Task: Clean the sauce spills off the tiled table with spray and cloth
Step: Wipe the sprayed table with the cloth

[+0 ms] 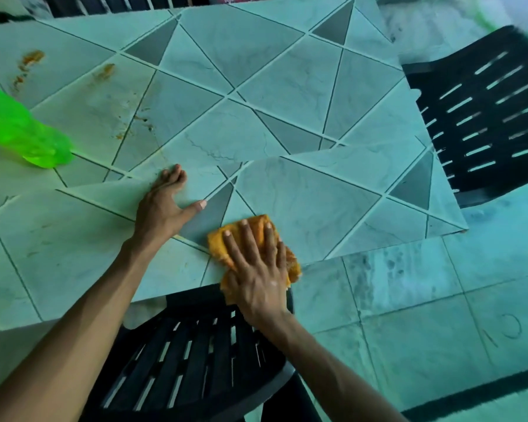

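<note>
Nearest the body, a black slatted chair [195, 345] is tucked under the near edge of the tiled table [73, 254]. Right at that edge, the right hand [256, 269] lies flat on the orange cloth [217, 243]. Its fingers [250, 239] are straight and spread, pressing the cloth down rather than gripping it. The cloth sits under the palm and fingers. Its front shows past the fingertips, and its back corner hangs a little over the near edge above the chair.

Just beside it to the left, the left hand [162, 205] rests open on the tiles. Its fingers point toward the far side, its thumb is out to the right, and it holds nothing; it looks like a brace.

Farther back, near the left edge, is the green spray bottle [22, 132]. It is too blurred to tell whether it stands upright or lies tilted. Neither hand touches it.

The sauce spills [31, 60] lie beyond it toward the far left corner. A second orange smear [104, 71] is nearby, and brown specks [141, 120] trail back toward the middle. All of these are well apart from the cloth.

Another black chair [482, 117] stands off the right edge.

Most of the cleaning looks undone. With only a flat palm on the cloth, it could slide off the near edge onto the chair. A long sweep to the stains might bunch the cloth or drag sauce across clean tiles and into the grout lines. A left forearm reaching back could also knock the bottle.
</note>
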Available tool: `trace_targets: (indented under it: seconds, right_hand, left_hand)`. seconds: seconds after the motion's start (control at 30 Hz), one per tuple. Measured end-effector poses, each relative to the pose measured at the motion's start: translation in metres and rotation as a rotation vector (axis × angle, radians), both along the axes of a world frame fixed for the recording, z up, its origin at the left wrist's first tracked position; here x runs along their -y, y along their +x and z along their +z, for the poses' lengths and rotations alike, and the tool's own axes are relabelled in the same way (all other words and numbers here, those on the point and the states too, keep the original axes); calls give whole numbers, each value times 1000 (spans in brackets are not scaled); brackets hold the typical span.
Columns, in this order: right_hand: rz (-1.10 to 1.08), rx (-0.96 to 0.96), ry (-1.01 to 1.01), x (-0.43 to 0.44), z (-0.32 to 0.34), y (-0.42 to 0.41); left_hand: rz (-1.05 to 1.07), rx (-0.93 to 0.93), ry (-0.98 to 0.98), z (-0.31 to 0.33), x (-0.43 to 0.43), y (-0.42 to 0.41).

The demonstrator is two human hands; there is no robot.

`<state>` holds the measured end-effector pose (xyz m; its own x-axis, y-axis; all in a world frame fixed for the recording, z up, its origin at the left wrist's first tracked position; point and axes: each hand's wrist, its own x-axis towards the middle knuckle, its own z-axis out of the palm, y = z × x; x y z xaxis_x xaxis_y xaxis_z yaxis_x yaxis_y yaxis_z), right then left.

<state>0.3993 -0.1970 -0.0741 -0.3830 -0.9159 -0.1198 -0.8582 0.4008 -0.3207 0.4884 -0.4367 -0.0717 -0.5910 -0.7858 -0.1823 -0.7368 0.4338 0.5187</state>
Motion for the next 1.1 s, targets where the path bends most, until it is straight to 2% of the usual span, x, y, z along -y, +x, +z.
trace_targets:
  seconds: [0.1,0.2,0.3,0.4,0.47,0.53,0.67,0.8,0.93,1.1]
  right_hand:
    - [6,-35,1,-8,-6,-32]
    - [-202,-63,58,8,-10,-85]
    - [-320,-16,100,74,-10,-116]
    - [-191,-16,114,137,-9,-82]
    - [-61,-28,93,148,-12,-36]
    - [8,-43,58,129,-12,7]
    - [-18,-46,52,41,-4,60]
    - [-60,-72,100,13,1,74]
    - [-115,-4,113,67,-1,61]
    - [-201,-11,84,199,-12,14]
  left_hand:
    - [-45,-3,15,6,2,-1]
    - [-61,-35,-49,15,9,11]
    - [-45,-37,-160,24,18,37]
    - [-54,-21,-201,20,29,68]
    - [-61,-3,-211,14,36,84]
    - [-85,16,-222,12,43,96]
    - [-155,-4,-257,9,52,108]
    - [-147,4,-270,6,56,107]
    - [-170,12,-302,4,58,109]
    - [-170,11,-323,-4,57,111]
